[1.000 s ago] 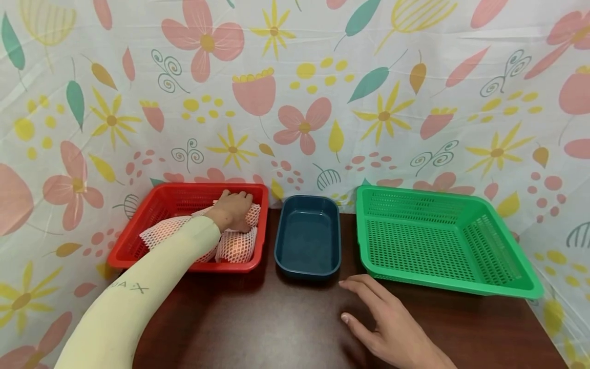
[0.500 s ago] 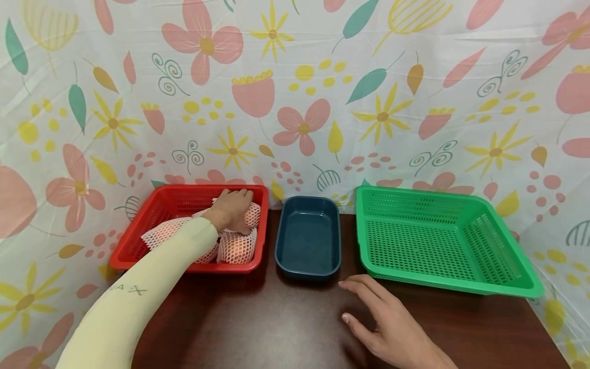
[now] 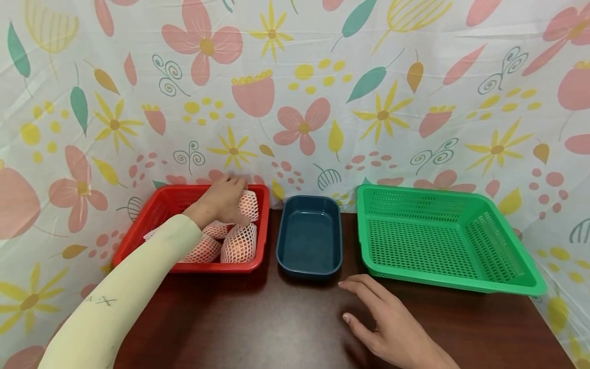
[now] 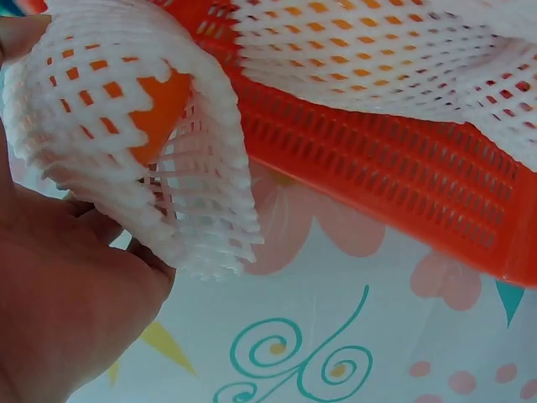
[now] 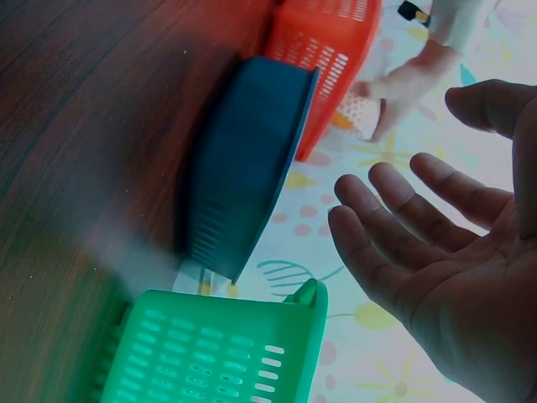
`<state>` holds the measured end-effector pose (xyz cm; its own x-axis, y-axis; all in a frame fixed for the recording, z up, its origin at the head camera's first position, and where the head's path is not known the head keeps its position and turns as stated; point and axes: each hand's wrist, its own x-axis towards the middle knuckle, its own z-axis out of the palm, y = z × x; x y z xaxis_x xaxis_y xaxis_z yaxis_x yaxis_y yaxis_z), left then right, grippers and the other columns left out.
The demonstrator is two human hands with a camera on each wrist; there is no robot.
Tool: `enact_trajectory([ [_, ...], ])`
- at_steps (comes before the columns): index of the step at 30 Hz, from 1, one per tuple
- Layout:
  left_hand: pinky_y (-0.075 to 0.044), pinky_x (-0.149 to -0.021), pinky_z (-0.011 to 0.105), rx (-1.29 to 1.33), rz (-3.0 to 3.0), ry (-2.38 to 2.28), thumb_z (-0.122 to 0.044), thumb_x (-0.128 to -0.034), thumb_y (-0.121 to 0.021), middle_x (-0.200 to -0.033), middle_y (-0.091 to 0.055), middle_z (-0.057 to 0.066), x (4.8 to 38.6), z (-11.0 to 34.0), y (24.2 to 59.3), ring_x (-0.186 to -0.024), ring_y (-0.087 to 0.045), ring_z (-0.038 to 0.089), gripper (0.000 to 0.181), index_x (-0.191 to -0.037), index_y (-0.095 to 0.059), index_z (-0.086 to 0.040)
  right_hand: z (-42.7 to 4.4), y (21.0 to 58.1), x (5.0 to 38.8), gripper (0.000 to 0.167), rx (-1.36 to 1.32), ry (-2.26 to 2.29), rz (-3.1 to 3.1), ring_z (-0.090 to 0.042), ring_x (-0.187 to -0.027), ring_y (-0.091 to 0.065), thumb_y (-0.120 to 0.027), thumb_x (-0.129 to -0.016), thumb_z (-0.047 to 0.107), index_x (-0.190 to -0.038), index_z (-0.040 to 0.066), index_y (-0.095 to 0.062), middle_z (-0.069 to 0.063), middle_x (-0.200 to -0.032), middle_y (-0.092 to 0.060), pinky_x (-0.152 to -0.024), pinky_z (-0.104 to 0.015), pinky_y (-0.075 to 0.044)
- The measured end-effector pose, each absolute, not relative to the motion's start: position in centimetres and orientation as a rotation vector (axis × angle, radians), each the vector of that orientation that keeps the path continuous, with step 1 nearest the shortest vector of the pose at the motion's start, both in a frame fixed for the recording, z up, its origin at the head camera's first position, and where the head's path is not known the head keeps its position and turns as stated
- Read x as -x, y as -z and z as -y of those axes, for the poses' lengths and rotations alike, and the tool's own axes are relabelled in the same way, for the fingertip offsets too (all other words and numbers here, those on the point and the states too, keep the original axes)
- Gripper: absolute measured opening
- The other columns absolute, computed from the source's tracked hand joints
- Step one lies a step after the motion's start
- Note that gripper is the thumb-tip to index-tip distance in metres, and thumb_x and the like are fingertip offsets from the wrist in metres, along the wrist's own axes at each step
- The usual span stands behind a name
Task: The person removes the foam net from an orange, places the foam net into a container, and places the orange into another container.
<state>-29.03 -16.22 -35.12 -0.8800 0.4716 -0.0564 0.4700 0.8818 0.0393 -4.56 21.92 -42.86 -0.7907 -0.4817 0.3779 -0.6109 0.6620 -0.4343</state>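
Note:
My left hand (image 3: 225, 202) holds an orange-coloured fruit in a white foam net (image 3: 249, 205) at the right side of the red basket (image 3: 265, 241). In the left wrist view, the fingers and thumb curl round that netted fruit (image 4: 117, 101), and orange skin shows through a gap in the net. Several more netted fruits (image 3: 238, 245) lie in the basket, partly hidden by my forearm. My right hand (image 3: 392, 323) hovers near the front of the table, fingers relaxed and apart, holding nothing; the right wrist view shows its bare palm (image 5: 453, 285).
A dark blue tray (image 3: 309, 274) stands in the middle of the brown table (image 3: 276, 328). To its right sits a green basket (image 3: 442, 282) with holed walls. A flowered cloth (image 3: 295, 77) hangs close behind all three containers.
My left hand has risen slightly and shifted left, lifting the netted fruit up from the others. More of the fruits below now show. The right hand stays where it was.

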Motion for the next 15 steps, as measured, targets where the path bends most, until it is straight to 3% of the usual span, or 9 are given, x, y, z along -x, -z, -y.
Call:
enact_trajectory([
  [2, -0.027, -0.125, 0.056, -0.726, -2.994, -0.100, -0.051, -0.0761, -0.087, -0.154, -0.051, 0.018, 28.7, 16.5, 34.8, -0.153, -0.028, 0.044, 0.097, -0.148, -0.046, -0.001, -21.9, 42.9, 4.6, 0.049, -0.891, -0.818, 2.649, -0.004, -0.118, -0.059, -0.077, -0.099, 0.028, -0.143, 0.030, -0.056, 0.012, -0.137, -0.056, -0.093, -0.028, -0.055],
  [6, -0.038, -0.115, 0.056, -0.710, -3.013, -0.252, -0.049, -0.0758, -0.086, -0.137, -0.060, 0.017, 27.9, 16.9, 33.8, -0.137, -0.041, 0.041, 0.083, -0.135, -0.050, -0.002, -21.9, 42.9, 4.6, 0.049, -0.898, -0.817, 2.647, -0.004, -0.117, -0.059, -0.077, -0.099, 0.029, -0.143, 0.030, -0.056, 0.013, -0.137, -0.055, -0.093, -0.027, -0.054],
  [15, -0.051, -0.096, 0.047, -0.600, -2.920, -0.689, -0.039, -0.0799, -0.082, -0.123, -0.062, 0.008, 26.2, 17.1, 32.3, -0.110, -0.057, 0.029, 0.070, -0.135, -0.050, -0.008, -21.9, 42.8, 4.5, 0.048, -0.911, -0.810, 2.637, -0.003, -0.117, -0.059, -0.076, -0.099, 0.029, -0.143, 0.031, -0.056, 0.012, -0.137, -0.056, -0.091, -0.029, -0.056],
])
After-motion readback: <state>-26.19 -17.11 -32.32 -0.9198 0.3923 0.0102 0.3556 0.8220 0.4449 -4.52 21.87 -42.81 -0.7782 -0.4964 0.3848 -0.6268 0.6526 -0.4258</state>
